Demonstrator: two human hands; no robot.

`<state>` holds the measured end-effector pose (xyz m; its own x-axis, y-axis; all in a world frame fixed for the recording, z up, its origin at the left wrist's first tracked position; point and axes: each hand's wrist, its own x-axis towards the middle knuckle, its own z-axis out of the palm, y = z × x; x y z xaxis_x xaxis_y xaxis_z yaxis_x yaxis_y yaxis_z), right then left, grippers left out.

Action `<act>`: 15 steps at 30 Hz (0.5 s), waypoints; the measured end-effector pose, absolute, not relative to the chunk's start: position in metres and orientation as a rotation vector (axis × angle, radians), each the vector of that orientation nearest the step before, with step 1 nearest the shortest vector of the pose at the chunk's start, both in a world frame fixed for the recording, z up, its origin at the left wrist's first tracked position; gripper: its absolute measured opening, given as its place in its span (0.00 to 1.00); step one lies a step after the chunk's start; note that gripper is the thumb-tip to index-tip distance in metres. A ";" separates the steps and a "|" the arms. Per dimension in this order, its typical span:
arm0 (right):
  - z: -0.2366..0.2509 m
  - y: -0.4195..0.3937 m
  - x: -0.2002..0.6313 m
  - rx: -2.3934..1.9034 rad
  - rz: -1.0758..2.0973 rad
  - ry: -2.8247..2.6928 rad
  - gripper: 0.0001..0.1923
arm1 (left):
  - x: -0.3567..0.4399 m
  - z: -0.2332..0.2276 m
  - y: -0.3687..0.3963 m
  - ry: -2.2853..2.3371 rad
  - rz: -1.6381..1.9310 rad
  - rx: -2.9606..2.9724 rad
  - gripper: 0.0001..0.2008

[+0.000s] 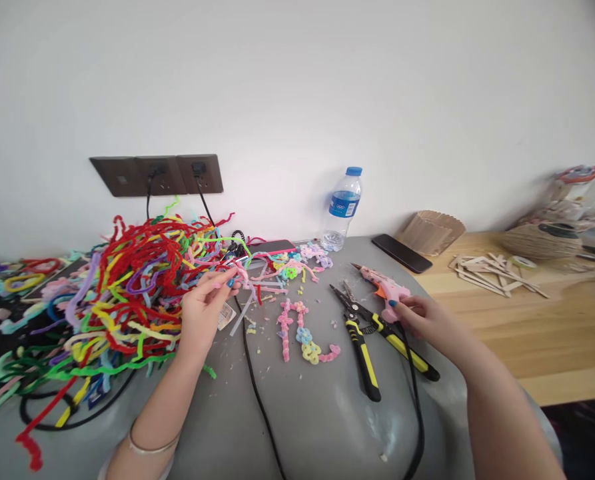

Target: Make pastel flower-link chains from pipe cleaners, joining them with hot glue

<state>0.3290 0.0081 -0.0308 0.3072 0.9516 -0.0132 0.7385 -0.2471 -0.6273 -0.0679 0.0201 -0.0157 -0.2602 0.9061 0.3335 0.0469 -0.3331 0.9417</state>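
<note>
- Our left hand [204, 308] pinches a pink pipe cleaner [241, 272], heap [127, 293] at 9 o'clock.
- Right hand [424, 323] grips the glue gun [387, 290] over pliers [364, 333].
- Grey counter [317, 413], white wall [297, 80], sockets [157, 175] at 11.

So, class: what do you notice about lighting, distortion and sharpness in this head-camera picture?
Head view: soft, even light with faint shadows; wide-angle bending curves the wooden table edge and wall sockets; the pipe cleaner pile and glue gun are sharp, the far-right clutter blurred.
</note>
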 end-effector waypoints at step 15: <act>0.032 0.029 0.148 -1.164 0.781 -2.254 0.20 | -0.062 -0.013 0.018 1.368 1.376 1.668 0.10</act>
